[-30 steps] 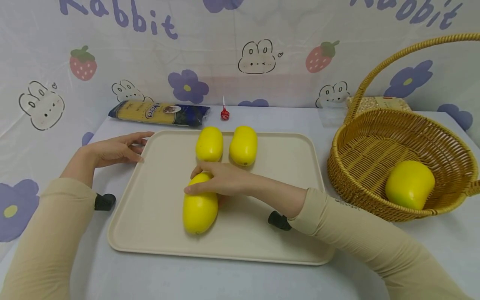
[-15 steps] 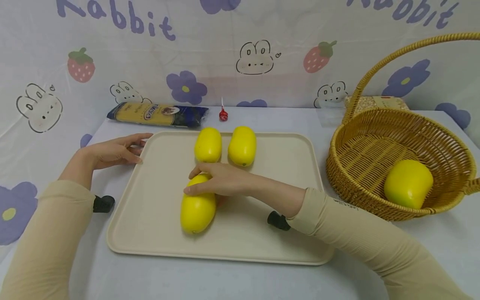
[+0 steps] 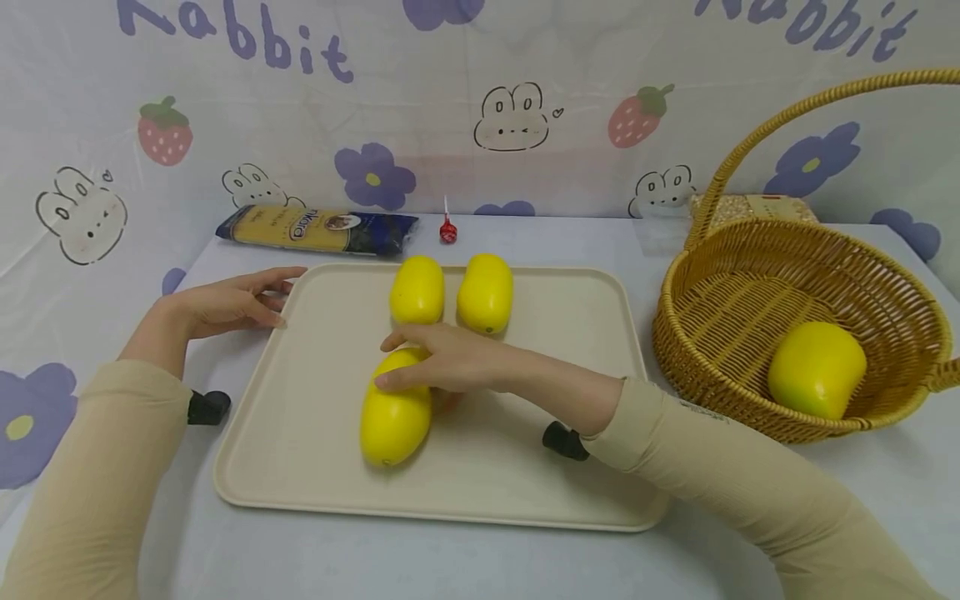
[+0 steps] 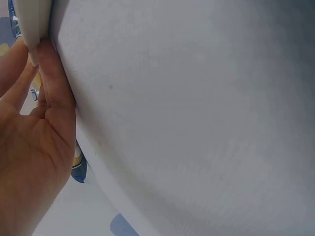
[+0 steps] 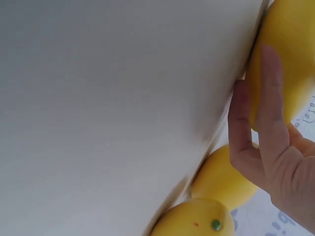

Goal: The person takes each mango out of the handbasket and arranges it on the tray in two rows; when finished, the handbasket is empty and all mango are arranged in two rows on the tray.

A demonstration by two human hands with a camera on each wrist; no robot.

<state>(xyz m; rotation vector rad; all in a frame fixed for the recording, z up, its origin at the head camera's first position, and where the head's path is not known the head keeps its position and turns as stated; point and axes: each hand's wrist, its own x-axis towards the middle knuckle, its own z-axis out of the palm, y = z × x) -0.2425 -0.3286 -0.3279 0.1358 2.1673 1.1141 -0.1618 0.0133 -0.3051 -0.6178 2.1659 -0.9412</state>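
Observation:
On the beige tray (image 3: 300, 417) lies a yellow mango (image 3: 395, 423) with my right hand (image 3: 457, 358) around its far end. The thumb rests on top of it and the other fingers curl along its side, partly hidden. In the right wrist view two fingertips press against the mango's skin close to the tray surface. Two more mangoes, a left one (image 3: 417, 290) and a right one (image 3: 485, 293), sit side by side near the tray's back edge. My left hand (image 3: 232, 302) pinches the tray's left rim, with the fingers on its underside in the left wrist view.
A wicker basket (image 3: 675, 350) with a tall handle stands right of the tray and holds one mango (image 3: 817, 369). Behind the tray lie a blue-and-yellow pasta packet (image 3: 315, 229) and a red lollipop (image 3: 447, 231). A bag of pale grains (image 3: 753, 208) is behind the basket.
The front mango has turned slightly, its near end shifting a little left. My right thumb has slid slightly to the right on it. The left hand stays at the tray's rim.

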